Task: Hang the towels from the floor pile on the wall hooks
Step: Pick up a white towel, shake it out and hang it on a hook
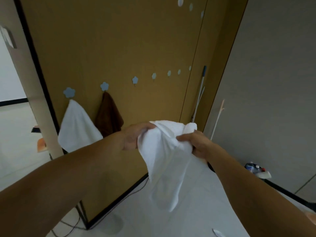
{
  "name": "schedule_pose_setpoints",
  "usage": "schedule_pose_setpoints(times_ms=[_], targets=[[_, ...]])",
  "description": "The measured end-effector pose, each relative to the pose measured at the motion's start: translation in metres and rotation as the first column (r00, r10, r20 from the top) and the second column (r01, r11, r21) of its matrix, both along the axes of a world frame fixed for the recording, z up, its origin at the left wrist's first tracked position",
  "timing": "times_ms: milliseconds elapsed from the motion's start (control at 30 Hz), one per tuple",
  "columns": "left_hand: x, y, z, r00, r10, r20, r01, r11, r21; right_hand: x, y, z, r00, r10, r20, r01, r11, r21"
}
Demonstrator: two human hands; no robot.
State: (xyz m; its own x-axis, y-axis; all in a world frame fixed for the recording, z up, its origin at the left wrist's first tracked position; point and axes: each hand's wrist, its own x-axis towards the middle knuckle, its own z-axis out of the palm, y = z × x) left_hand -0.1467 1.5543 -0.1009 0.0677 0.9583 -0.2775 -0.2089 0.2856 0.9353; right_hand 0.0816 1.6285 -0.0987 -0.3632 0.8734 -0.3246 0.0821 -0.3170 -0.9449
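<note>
White towel bunched at top between both hands, rest hanging slack below the grip, lower end clear of the floor. L hand curled round the towel's upper left edge, fingers buried in cloth; R hand pinching the opposite edge, thumb on top, a small fold sticking up just above it. Both arms stretched fwd, hands near each other w/ cloth spanning the gap. Beyond the grip: ochre wall panel w/ a row of pale blue flower-shaped hooks. Up and left of the L hand, brown towel hangs from 2nd hook; further left, another white towel hangs from 1st hook, the two overlapping at the lower edges. 3rd hook, above the L hand, is bare, as are the hooks after it to the right. Up and right of the R hand, a mop handle leans at the panel's edge. Far right of the grip, grey wall; low against it, a bag w/ bottles, details too small to tell. Below the L arm, a dark cable runs along the panel's base.
</note>
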Motion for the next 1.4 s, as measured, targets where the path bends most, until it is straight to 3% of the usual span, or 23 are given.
schedule_pose_setpoints(times_ms=[133,233,367,433,500,567,667,733,800,833,900,1000,1067,1100,1167,1200,1300,1400], targets=[[-0.027,0.002,0.004,0.945,0.110,0.307,-0.132,0.990,0.052,-0.014,0.005,-0.016,0.975,-0.099,0.201,0.102,0.995,-0.007],[-0.032,0.005,-0.006,0.926,0.056,0.372,-0.089,0.993,0.073,-0.026,0.009,-0.020,0.971,-0.153,0.186,0.159,0.987,-0.021],[-0.043,0.007,-0.022,0.990,-0.070,0.121,0.073,0.997,-0.018,-0.030,0.026,-0.017,0.976,-0.176,-0.126,0.164,0.981,-0.101],[-0.053,0.008,-0.021,0.991,-0.080,-0.105,0.066,0.989,-0.129,-0.029,0.037,-0.022,0.992,-0.068,-0.106,0.061,0.996,-0.072],[-0.061,0.009,-0.014,0.947,-0.096,-0.306,0.033,0.978,-0.204,-0.026,0.047,-0.031,0.985,0.112,0.130,-0.115,0.993,0.018],[-0.066,0.013,-0.012,0.907,-0.035,-0.421,-0.058,0.977,-0.207,-0.025,0.057,-0.043,0.883,0.201,0.424,-0.268,0.958,0.104],[-0.060,0.023,-0.010,0.844,0.137,-0.519,-0.225,0.968,-0.111,-0.030,0.078,-0.054,0.779,0.112,0.617,-0.315,0.921,0.230],[-0.056,0.029,-0.012,0.765,0.308,-0.565,-0.375,0.927,-0.004,-0.035,0.092,-0.055,0.624,0.006,0.782,-0.424,0.843,0.331],[-0.058,0.032,-0.009,0.766,0.426,-0.481,-0.495,0.869,-0.019,-0.032,0.107,-0.054,0.463,-0.080,0.883,-0.522,0.780,0.345],[-0.061,0.032,-0.006,0.813,0.416,-0.407,-0.489,0.867,-0.091,-0.029,0.114,-0.053,0.443,-0.092,0.892,-0.509,0.793,0.335],[-0.068,0.023,0.003,0.915,0.260,-0.309,-0.341,0.908,-0.243,-0.022,0.129,-0.052,0.500,-0.069,0.863,-0.421,0.852,0.312],[-0.080,0.006,0.011,0.955,-0.042,-0.294,-0.075,0.924,-0.375,-0.017,0.142,-0.055,0.744,-0.011,0.668,-0.194,0.954,0.231],[-0.087,-0.003,0.013,0.931,-0.084,-0.356,-0.089,0.891,-0.445,-0.016,0.148,-0.059,0.931,0.061,0.359,-0.089,0.994,0.063],[-0.089,-0.006,0.012,0.917,-0.079,-0.391,-0.121,0.879,-0.462,-0.017,0.149,-0.060,0.979,0.081,0.188,-0.077,0.997,-0.027],[-0.091,-0.009,0.008,0.884,-0.033,-0.467,-0.205,0.869,-0.450,-0.020,0.149,-0.059,0.996,0.046,-0.077,-0.057,0.988,-0.144],[-0.091,-0.008,0.004,0.854,0.014,-0.520,-0.266,0.870,-0.414,-0.023,0.149,-0.057,0.990,0.022,-0.140,-0.045,0.986,-0.163],[-0.088,-0.004,-0.007,0.767,0.198,-0.610,-0.444,0.851,-0.281,-0.030,0.144,-0.049,0.990,0.093,-0.105,-0.102,0.992,-0.078],[-0.085,0.002,-0.015,0.765,0.492,-0.416,-0.603,0.774,-0.193,-0.025,0.145,-0.041,0.941,0.329,0.082,-0.328,0.944,-0.021]])
